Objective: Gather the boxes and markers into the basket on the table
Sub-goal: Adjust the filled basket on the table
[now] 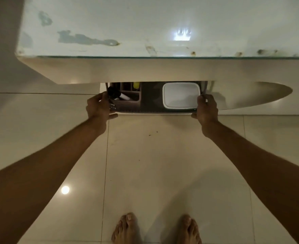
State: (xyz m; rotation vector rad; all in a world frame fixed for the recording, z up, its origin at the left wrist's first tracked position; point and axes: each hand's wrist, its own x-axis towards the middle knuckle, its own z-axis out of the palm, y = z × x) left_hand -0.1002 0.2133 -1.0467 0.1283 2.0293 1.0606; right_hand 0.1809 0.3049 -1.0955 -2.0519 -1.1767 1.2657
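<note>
- You are standing barefoot on the pale tiled floor (162, 164), your feet (155, 229) at the near edge of the view, with both bare forearms reaching forward and away from you.
- Your left hand (99, 108) is gripping the left end of the basket (150, 103): the fingers are curled over its rim and the thumb is lying along the near edge underneath, so the hand is closed around the basket's side.
- Your right hand (206, 110) is doing the same at the right end, fingers wrapped over the rim, thumb tucked at the near lower corner.
- Between your two hands the dark basket is sitting level, its far half hidden under the table's edge; you cannot tell from here whether it is resting on something or hanging in your grip.
- Just inside your left fingers a brown divided box (127, 95) is standing in the basket, with a black-capped white marker (118, 95) lying tilted in it, close to your fingertips.
- Further in from that hand, a yellow-topped item (136, 85) is poking up in a far compartment; it is too shadowed to name.
- Right beside your right fingers a white lidded box (181, 95) is lying flat in the basket, touching or nearly touching its right wall.
- Beyond both hands the white table (162, 71) is overhanging the basket, its worn top (145, 23) showing patches of chipped paint and a bright reflection.
</note>
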